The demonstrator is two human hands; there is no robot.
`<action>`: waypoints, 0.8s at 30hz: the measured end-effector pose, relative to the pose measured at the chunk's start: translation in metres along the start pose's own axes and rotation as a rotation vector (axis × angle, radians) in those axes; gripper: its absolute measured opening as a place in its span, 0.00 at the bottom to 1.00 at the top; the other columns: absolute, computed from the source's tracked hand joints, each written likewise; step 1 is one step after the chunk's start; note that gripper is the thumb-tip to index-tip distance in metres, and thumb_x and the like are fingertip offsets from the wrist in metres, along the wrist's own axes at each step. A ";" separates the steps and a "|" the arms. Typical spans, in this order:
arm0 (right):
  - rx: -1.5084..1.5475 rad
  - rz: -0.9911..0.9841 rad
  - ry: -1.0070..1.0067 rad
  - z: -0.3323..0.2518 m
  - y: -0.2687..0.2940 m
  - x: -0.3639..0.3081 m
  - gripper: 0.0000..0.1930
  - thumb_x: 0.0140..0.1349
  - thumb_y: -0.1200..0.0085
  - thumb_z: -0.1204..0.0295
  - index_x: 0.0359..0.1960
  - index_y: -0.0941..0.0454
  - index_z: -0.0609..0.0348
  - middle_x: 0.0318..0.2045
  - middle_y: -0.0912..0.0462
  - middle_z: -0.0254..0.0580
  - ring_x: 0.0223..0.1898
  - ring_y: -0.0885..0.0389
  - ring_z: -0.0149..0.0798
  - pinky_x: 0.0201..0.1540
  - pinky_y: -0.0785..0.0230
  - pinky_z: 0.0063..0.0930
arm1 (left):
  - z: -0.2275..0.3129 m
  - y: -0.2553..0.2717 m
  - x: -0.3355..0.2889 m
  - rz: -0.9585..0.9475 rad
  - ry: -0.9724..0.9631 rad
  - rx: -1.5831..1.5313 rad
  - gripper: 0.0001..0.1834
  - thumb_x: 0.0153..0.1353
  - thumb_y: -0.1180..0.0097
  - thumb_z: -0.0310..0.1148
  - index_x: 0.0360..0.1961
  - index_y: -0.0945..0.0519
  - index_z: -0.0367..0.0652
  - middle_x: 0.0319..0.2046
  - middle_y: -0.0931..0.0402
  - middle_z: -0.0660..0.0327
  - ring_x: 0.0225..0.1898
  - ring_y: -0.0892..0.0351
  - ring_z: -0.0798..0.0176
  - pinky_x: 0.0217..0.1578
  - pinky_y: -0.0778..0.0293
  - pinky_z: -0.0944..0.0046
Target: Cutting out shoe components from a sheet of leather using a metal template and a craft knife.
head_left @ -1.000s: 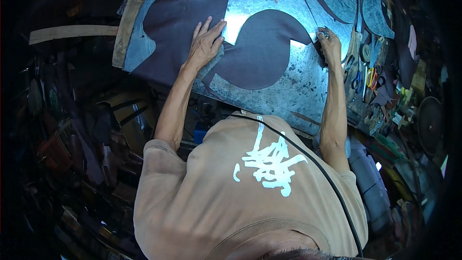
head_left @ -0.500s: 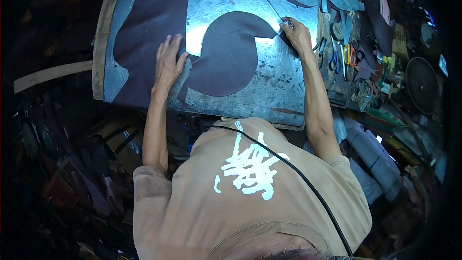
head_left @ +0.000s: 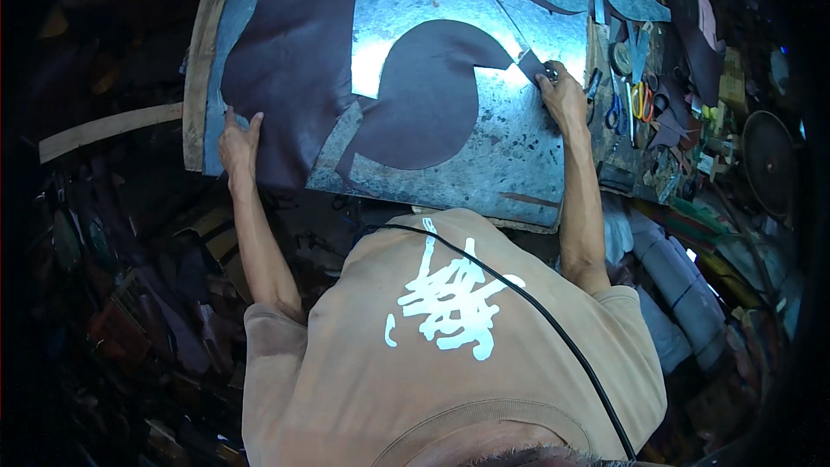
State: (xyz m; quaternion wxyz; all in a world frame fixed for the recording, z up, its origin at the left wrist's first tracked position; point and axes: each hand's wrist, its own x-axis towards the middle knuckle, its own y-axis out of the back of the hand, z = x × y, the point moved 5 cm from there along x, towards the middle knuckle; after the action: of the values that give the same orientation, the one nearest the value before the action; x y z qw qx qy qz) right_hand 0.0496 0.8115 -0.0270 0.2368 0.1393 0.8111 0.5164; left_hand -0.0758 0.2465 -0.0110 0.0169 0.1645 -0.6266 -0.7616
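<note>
A large dark brown leather sheet (head_left: 290,52) lies on the metal-topped table, with a big curved opening cut in it. A rounded leather lobe (head_left: 428,108) curls through the middle. My left hand (head_left: 239,145) is at the sheet's near left edge, thumb and forefinger spread apart, touching the leather there. At the right, my right hand (head_left: 564,97) has its fingers closed on a small dark leather piece (head_left: 530,67) beside the tip of the lobe. What lies under those fingers is partly hidden.
A wooden strip (head_left: 201,60) edges the table's left side. Blue-handled scissors (head_left: 615,112), orange-handled scissors (head_left: 642,100) and a tape roll (head_left: 621,58) lie at the right among leather scraps (head_left: 667,131). A black cable (head_left: 536,311) crosses my shirt.
My left hand has gone from the middle of the sheet's near part to its left edge. My right hand sits slightly farther right and nearer. The whole table appears shifted a little rightward.
</note>
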 end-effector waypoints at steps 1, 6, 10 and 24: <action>0.053 0.026 -0.006 -0.002 0.001 0.001 0.19 0.61 0.45 0.62 0.52 0.23 0.56 0.38 0.16 0.59 0.44 0.18 0.57 0.46 0.28 0.46 | -0.007 -0.006 0.003 0.000 0.020 0.018 0.44 0.55 0.39 0.59 0.64 0.32 0.36 0.49 0.22 0.40 0.52 0.23 0.39 0.54 0.30 0.49; 0.116 0.039 -0.086 0.000 0.001 0.004 0.17 0.63 0.47 0.61 0.48 0.23 0.58 0.34 0.16 0.61 0.40 0.17 0.60 0.42 0.29 0.47 | -0.017 -0.012 0.011 -0.079 0.065 -0.095 0.38 0.54 0.39 0.61 0.49 0.21 0.33 0.43 0.20 0.41 0.47 0.21 0.41 0.51 0.29 0.50; 0.109 0.051 -0.057 -0.002 0.002 0.000 0.16 0.64 0.49 0.62 0.49 0.24 0.56 0.35 0.17 0.62 0.41 0.18 0.60 0.42 0.29 0.46 | -0.015 -0.014 0.005 -0.029 -0.047 -0.213 0.31 0.60 0.42 0.57 0.27 0.22 0.32 0.27 0.23 0.41 0.31 0.24 0.41 0.37 0.30 0.50; 0.172 -0.060 -0.056 -0.029 -0.012 -0.055 0.13 0.64 0.46 0.64 0.47 0.23 0.57 0.39 0.17 0.56 0.42 0.18 0.56 0.43 0.29 0.44 | -0.069 0.007 0.004 0.179 -0.301 -0.249 0.22 0.66 0.43 0.41 0.22 0.26 0.33 0.17 0.32 0.44 0.19 0.35 0.45 0.24 0.36 0.52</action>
State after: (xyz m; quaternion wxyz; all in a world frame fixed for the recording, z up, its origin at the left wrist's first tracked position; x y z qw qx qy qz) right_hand 0.0816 0.7578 -0.0144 0.2618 0.1493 0.8493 0.4334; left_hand -0.0618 0.1791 -0.0161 0.0108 -0.0108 -0.5352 -0.8446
